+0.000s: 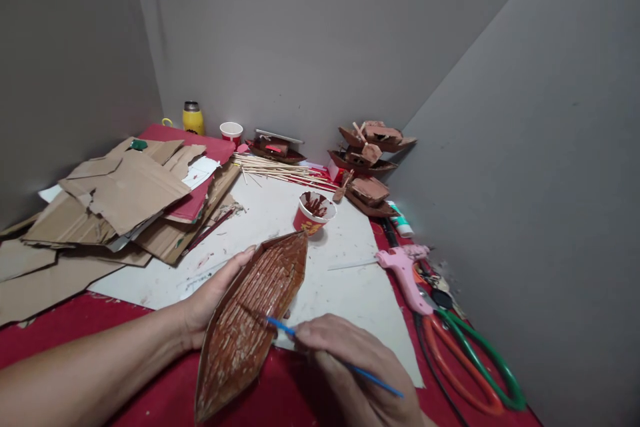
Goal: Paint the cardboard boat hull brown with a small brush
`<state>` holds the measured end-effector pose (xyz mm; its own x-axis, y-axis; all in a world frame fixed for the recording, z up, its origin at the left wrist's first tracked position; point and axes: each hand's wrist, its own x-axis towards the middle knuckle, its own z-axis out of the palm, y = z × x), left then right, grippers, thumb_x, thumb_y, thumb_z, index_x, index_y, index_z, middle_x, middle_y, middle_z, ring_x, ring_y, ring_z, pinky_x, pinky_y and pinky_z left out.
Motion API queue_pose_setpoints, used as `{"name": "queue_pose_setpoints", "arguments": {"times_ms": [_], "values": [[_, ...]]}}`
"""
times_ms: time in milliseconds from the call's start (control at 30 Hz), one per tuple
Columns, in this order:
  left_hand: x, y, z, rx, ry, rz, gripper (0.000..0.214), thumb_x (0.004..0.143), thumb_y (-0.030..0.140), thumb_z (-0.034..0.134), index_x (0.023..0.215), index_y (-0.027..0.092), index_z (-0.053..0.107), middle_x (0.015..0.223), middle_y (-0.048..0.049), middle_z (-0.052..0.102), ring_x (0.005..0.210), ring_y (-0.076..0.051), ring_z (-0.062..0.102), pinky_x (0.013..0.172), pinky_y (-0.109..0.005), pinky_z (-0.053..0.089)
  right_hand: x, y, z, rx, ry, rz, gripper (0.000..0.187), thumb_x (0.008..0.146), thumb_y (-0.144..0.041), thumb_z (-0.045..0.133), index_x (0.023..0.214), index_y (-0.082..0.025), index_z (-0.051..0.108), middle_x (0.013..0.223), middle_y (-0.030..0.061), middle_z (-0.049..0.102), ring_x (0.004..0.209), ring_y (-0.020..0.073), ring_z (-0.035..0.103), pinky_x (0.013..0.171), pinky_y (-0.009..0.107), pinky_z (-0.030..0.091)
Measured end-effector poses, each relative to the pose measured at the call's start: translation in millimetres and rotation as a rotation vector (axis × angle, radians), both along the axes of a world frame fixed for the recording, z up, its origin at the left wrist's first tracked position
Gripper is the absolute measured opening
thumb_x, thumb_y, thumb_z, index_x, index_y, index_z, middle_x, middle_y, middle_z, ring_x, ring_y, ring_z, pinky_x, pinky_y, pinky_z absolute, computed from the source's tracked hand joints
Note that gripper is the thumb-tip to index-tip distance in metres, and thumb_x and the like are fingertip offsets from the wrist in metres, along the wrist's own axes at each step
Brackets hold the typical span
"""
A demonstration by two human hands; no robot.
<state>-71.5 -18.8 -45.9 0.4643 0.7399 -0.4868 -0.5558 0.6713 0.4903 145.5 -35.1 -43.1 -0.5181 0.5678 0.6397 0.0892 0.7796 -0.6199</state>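
My left hand (213, 297) grips a model boat hull (257, 300) from its left side, tilting its open inside toward me. Wet-looking reddish-brown paint covers the ridged floor unevenly, with paler streaks showing through. In my right hand (357, 353) is a thin blue paintbrush (377, 382), pinched between thumb and fingers. Its dark bristles touch the inside of the hull near the middle. Just beyond the bow stands a paper cup (306, 221) smeared inside with brown paint. The left fingers under the hull are mostly hidden.
Cardboard pieces (135, 190) pile up at left. Thin wooden sticks (285, 170) lie at the back, near finished-looking brown model boats (370, 193). A pink glue gun (407, 280) and scissors with red and green handles (463, 363) lie at right. A yellow bottle (193, 120) stands far back.
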Motion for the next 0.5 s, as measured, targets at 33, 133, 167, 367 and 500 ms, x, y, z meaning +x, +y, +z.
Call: {"name": "queue_pose_setpoints", "arguments": {"times_ms": [33,133,167,367,500], "values": [[0.2,0.0,0.5,0.002,0.008,0.001,0.050,0.091,0.055,0.053,0.089,0.010,0.076,0.071,-0.0086,0.076,0.064,-0.019,0.070,0.066,-0.027,0.055,-0.9,-2.5,2.4,-0.008,-0.008,0.052,0.043,0.093,-0.003,0.053,0.129,-0.024,0.058,0.098,0.0066,0.077,0.088,0.0176,0.074,0.075,0.028,0.062],[0.7,-0.4,2.9,-0.004,0.027,0.008,0.050,0.093,0.053,0.051,0.092,0.009,0.075,0.069,-0.0088,0.075,0.061,-0.019,0.069,0.063,-0.027,0.054,0.9,-6.9,4.5,-0.015,-0.004,0.032,0.040,0.095,-0.007,0.053,0.129,-0.026,0.060,0.097,0.0072,0.077,0.086,0.0201,0.075,0.073,0.031,0.063],[0.8,-0.8,3.8,-0.005,0.028,0.011,0.049,0.092,0.052,0.052,0.093,0.010,0.075,0.068,-0.0080,0.075,0.059,-0.018,0.068,0.061,-0.026,0.054,2.9,-6.6,3.1,-0.013,0.020,-0.047,0.039,0.095,-0.007,0.053,0.128,-0.027,0.061,0.098,0.0077,0.077,0.088,0.0214,0.075,0.074,0.033,0.064],[2.0,-2.2,6.3,0.030,0.049,0.017,0.043,0.089,0.050,0.059,0.097,0.012,0.075,0.074,-0.0075,0.077,0.061,-0.017,0.069,0.060,-0.024,0.053,8.8,4.3,-8.2,0.081,0.028,-0.252,0.040,0.092,-0.006,0.055,0.126,-0.024,0.063,0.103,0.0099,0.076,0.091,0.0237,0.074,0.075,0.038,0.063],[2.1,-1.1,4.6,0.013,0.035,0.040,0.041,0.089,0.050,0.059,0.095,0.012,0.076,0.073,-0.0057,0.077,0.060,-0.016,0.068,0.061,-0.023,0.054,0.3,-2.5,-0.8,0.019,-0.002,-0.101,0.038,0.095,-0.007,0.052,0.127,-0.026,0.061,0.100,0.0069,0.077,0.090,0.0204,0.075,0.077,0.034,0.063]]}}
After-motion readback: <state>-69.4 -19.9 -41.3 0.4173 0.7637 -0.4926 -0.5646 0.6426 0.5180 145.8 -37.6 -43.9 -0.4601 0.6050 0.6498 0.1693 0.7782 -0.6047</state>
